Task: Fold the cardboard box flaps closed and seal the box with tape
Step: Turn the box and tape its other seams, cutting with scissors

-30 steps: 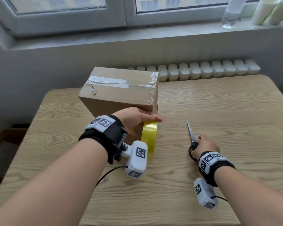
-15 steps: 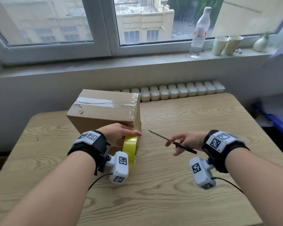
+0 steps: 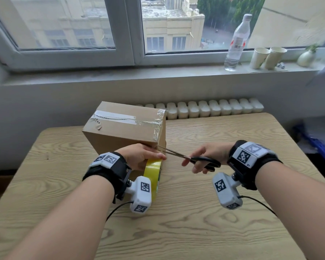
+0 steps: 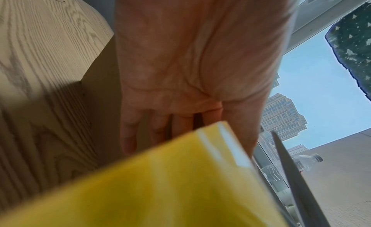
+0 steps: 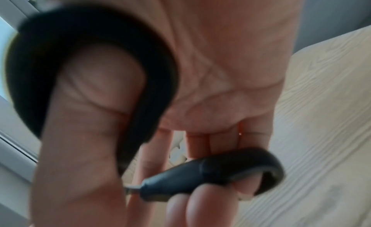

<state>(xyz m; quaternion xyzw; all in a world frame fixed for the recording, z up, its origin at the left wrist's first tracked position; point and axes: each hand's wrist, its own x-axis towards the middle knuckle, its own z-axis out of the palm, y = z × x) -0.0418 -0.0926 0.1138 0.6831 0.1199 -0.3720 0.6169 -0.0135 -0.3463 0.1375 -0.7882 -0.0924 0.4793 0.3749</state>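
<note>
Nearest on the pale wood-grain bench (image 3: 195,231), two forearms reach in, each wearing one black wrist strap with a white tagged camera block. The left hand (image 3: 139,156) holds one roll of yellow packing tape (image 3: 152,177), standing on edge near the bench's middle, just in front of the box; its fingers (image 4: 130,135) lie fairly straight behind the roll in the wrist view, so how firmly they curl round it I cannot tell. The right hand (image 3: 206,156) grips one pair of black-handled steel scissors (image 3: 199,160): thumb through one loop, fingers (image 5: 198,205) curled round the other. The blades point left, tips at the box's near right corner, just above the roll.

One brown cardboard box (image 3: 124,128) sits closed towards the bench's far left edge, one strip of clear tape along its top and down its right side.

Beyond, the windowsill (image 3: 158,74) carries one clear plastic bottle (image 3: 236,44), two paper cups (image 3: 266,57) and one small pale vase (image 3: 306,58).
</note>
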